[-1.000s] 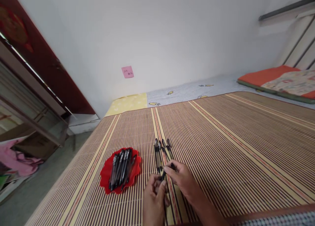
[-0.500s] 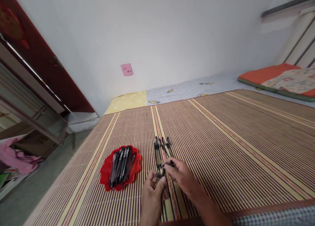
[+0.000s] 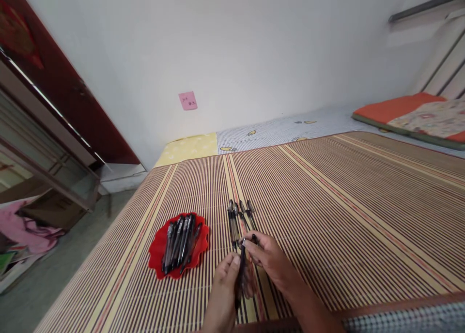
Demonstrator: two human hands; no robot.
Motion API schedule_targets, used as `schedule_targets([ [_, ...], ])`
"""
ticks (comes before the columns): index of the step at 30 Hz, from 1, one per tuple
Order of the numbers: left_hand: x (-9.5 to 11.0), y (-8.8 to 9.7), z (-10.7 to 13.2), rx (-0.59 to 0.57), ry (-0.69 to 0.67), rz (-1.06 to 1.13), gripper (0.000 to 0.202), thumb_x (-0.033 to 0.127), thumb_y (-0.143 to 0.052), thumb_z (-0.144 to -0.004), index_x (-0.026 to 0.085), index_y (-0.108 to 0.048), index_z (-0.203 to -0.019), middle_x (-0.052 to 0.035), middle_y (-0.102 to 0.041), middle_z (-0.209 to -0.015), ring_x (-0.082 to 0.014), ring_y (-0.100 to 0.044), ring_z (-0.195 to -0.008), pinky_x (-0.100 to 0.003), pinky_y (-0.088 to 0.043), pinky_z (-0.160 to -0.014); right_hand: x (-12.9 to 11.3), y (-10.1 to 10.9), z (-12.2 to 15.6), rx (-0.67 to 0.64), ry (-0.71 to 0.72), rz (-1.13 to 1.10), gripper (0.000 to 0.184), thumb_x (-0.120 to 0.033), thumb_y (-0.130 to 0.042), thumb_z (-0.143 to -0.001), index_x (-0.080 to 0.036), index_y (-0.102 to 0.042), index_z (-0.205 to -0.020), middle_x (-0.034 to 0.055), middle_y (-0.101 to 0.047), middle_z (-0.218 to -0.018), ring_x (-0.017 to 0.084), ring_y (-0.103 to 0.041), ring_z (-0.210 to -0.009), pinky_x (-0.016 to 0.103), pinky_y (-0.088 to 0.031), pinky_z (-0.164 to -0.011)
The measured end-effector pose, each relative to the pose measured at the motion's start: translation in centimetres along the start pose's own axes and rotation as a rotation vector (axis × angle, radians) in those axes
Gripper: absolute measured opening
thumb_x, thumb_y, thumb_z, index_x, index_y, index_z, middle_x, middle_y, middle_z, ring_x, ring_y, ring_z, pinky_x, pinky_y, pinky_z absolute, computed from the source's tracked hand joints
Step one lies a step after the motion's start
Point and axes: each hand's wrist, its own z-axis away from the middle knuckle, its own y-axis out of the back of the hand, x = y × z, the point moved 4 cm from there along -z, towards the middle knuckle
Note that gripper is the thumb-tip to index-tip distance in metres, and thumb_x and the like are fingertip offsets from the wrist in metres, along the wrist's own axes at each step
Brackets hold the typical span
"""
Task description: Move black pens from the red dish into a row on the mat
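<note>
Holding a black pen (image 3: 240, 270) between both hands over a striped bamboo mat (image 3: 327, 202) on a bed. Left hand (image 3: 225, 287) closing around the pen's lower barrel, thumb and fingers pinching it. Right hand (image 3: 267, 258) gripping the pen's upper end with its fingertips, narrow and closed on it. Lying just beyond the hands, a small row of pens (image 3: 240, 217) side by side on the mat. Sitting to the left of that row, near the left hand, a red tray (image 3: 158, 255) carrying more black pens. Sticking to the white wall behind, a pink note (image 3: 188, 100).
</note>
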Motion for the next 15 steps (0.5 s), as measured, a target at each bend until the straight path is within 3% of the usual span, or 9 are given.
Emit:
schedule_targets([
  [3,-0.55,-0.05,0.05,-0.007,0.099,0.069,0.048,0.059,-0.075,-0.073,0.015,-0.06,-0.081,0.0037,-0.056,-0.057,-0.0075,-0.047,-0.045,-0.02,-0.04,-0.045,0.02,0.01,-0.04,-0.004,0.004,0.005,0.027,-0.045,-0.065,-0.085,-0.018,-0.069,-0.086,-0.006,-0.045,-0.059,0.01,-0.034,-0.053,0.022,-0.026,-0.05],
  [9,-0.17,0.11,-0.3,0.018,-0.091,-0.083,0.04,0.05,-0.079,-0.074,0.019,-0.053,-0.081,0.0085,-0.052,-0.047,-0.0075,-0.045,-0.035,-0.018,-0.032,-0.038,0.07,0.05,-0.14,0.019,0.056,0.059,0.026,-0.043,-0.065,-0.084,-0.017,-0.07,-0.085,-0.0016,-0.056,-0.069,0.012,-0.044,-0.059,0.023,-0.034,-0.055],
  [11,-0.36,-0.02,-0.27,-0.007,-0.031,-0.036,0.039,0.052,-0.074,-0.078,0.018,-0.055,-0.079,0.0066,-0.054,-0.051,-0.0071,-0.046,-0.038,-0.018,-0.035,-0.04,0.22,0.02,-0.14,0.019,0.023,0.033,0.028,-0.045,-0.065,-0.084,-0.017,-0.069,-0.084,-0.0034,-0.052,-0.063,0.01,-0.038,-0.054,0.023,-0.03,-0.051],
  [15,-0.76,-0.13,-0.13,-0.015,0.091,0.083,0.047,0.059,-0.076,-0.074,0.015,-0.058,-0.079,0.0045,-0.055,-0.055,-0.0061,-0.045,-0.041,-0.018,-0.035,-0.04,-0.14,-0.24,0.05,0.02,-0.009,-0.024,0.029,-0.046,-0.067,-0.082,-0.017,-0.069,-0.082,-0.0058,-0.045,-0.057,0.009,-0.033,-0.051,0.022,-0.026,-0.049],
])
